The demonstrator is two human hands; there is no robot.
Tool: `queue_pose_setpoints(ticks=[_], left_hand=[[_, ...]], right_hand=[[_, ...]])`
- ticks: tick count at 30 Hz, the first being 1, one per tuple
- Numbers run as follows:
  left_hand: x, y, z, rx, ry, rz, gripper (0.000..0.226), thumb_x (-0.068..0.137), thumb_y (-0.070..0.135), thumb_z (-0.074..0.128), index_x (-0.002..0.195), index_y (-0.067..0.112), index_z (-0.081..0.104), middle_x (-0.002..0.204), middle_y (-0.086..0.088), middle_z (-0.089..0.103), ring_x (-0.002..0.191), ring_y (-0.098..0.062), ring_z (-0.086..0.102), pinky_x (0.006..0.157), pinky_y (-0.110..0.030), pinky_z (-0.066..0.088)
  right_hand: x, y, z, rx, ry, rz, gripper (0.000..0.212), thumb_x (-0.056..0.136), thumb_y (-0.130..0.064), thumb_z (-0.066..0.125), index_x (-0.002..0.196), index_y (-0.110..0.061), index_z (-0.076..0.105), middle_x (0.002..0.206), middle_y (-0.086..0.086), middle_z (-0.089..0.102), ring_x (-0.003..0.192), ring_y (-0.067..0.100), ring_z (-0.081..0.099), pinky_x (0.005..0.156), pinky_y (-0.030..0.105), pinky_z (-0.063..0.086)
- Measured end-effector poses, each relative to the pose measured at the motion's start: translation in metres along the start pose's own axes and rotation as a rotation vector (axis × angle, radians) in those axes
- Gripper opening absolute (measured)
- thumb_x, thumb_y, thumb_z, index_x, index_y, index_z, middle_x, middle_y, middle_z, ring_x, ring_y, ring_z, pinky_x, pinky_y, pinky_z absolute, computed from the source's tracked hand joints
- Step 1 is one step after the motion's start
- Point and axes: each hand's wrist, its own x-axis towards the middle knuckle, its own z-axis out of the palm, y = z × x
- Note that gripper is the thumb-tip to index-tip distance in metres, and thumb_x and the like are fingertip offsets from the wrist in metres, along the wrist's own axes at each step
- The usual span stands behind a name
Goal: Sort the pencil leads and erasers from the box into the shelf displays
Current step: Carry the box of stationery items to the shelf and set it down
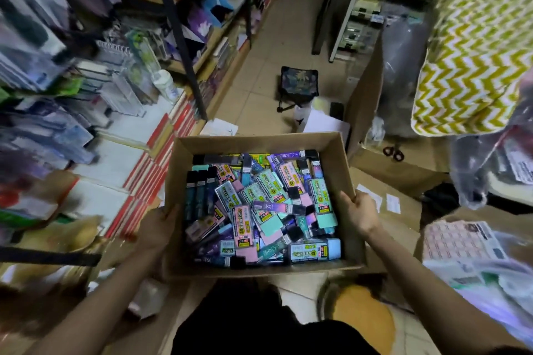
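An open cardboard box (334,158) sits in the middle of the head view, held up in front of me. It is packed with several small packs of pencil leads and erasers (259,204) in pink, mint, purple and black. My left hand (157,232) grips the box's left wall from outside. On the right wall, my right hand (357,212) grips the rim, fingers hooked over the edge. The shelf displays (95,89) run along the left, blurred, crowded with notebooks and stationery.
A tiled aisle leads away ahead with a small folding stool (298,85) on it. Flattened cartons (395,210), scissors (393,151) and plastic-wrapped goods (490,164) lie to the right. A yellow zigzag-patterned cloth (473,52) hangs at upper right.
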Motion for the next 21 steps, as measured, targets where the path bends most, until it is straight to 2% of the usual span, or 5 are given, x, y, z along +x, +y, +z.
queue_pose_setpoints(ticks=[5, 12, 15, 19, 21], left_hand=[[0.108, 0.052, -0.001, -0.057, 0.02, -0.04, 0.041, 0.095, 0.023, 0.054, 0.062, 0.001, 0.059, 0.062, -0.02, 0.06, 0.057, -0.023, 0.054, 0.053, -0.03, 0.032], [0.259, 0.136, -0.015, 0.008, -0.01, 0.027, 0.042, 0.096, 0.024, 0.051, 0.081, -0.011, 0.067, 0.082, -0.03, 0.065, 0.076, -0.035, 0.062, 0.064, -0.031, 0.037], [0.313, 0.174, -0.021, -0.007, -0.008, 0.06, 0.039, 0.095, 0.021, 0.053, 0.076, -0.011, 0.064, 0.075, -0.028, 0.064, 0.076, -0.04, 0.063, 0.062, -0.033, 0.037], [0.38, 0.21, -0.022, 0.0, -0.028, 0.041, 0.047, 0.095, 0.025, 0.054, 0.068, -0.013, 0.063, 0.072, -0.032, 0.065, 0.074, -0.041, 0.064, 0.068, -0.043, 0.046], [0.416, 0.227, -0.013, -0.026, -0.041, 0.026, 0.046, 0.094, 0.024, 0.054, 0.063, -0.008, 0.062, 0.068, -0.03, 0.065, 0.072, -0.042, 0.065, 0.067, -0.044, 0.048]], right_hand=[[0.103, -0.057, 0.013, -0.002, 0.004, -0.042, 0.036, 0.094, -0.028, 0.053, 0.059, -0.018, 0.05, 0.053, -0.005, 0.053, 0.056, 0.016, 0.053, 0.048, 0.027, 0.035], [0.227, -0.138, 0.021, -0.007, 0.05, -0.019, 0.04, 0.094, -0.028, 0.053, 0.055, -0.019, 0.047, 0.049, -0.01, 0.05, 0.049, 0.005, 0.047, 0.046, 0.025, 0.033], [0.272, -0.165, 0.021, 0.069, 0.054, -0.001, 0.032, 0.094, -0.03, 0.054, 0.064, -0.018, 0.055, 0.048, -0.009, 0.055, 0.049, 0.002, 0.049, 0.049, 0.026, 0.037], [0.337, -0.199, 0.02, 0.1, 0.047, -0.002, 0.029, 0.094, -0.027, 0.053, 0.067, -0.018, 0.057, 0.039, -0.014, 0.055, 0.039, -0.005, 0.051, 0.036, 0.01, 0.032], [0.379, -0.21, 0.021, 0.082, 0.031, 0.009, 0.028, 0.094, -0.028, 0.053, 0.069, -0.016, 0.058, 0.042, -0.011, 0.057, 0.042, -0.001, 0.053, 0.04, 0.015, 0.036]])
